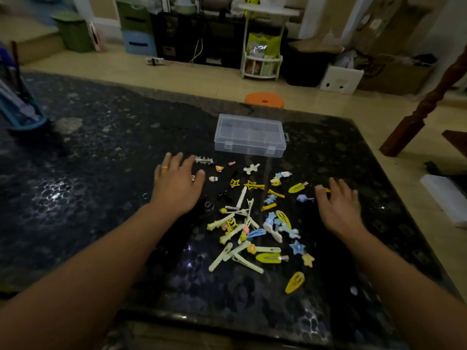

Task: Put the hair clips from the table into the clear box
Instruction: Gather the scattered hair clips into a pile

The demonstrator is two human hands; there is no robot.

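Clear plastic compartment box [250, 135] near far edge of dark speckled stone bench [101, 157], lid closed, contents not discernible. Scattered yellow, blue and white hair clips [252, 223] mid-bench, just near side of box. Left hand [177, 186] palm down, fingers spread, empty. Right hand [337, 205] fingers loosely curled, touching small yellow clip [326, 190].

We see yellow, blue and cream hair clips [252, 223] scattered between our hands, the clear box [250, 135] closed beyond them.

Dim room, beige tiled floor [207, 79], dark shelving [202, 34], white rack [262, 46], possibly cardboard boxes [394, 72]
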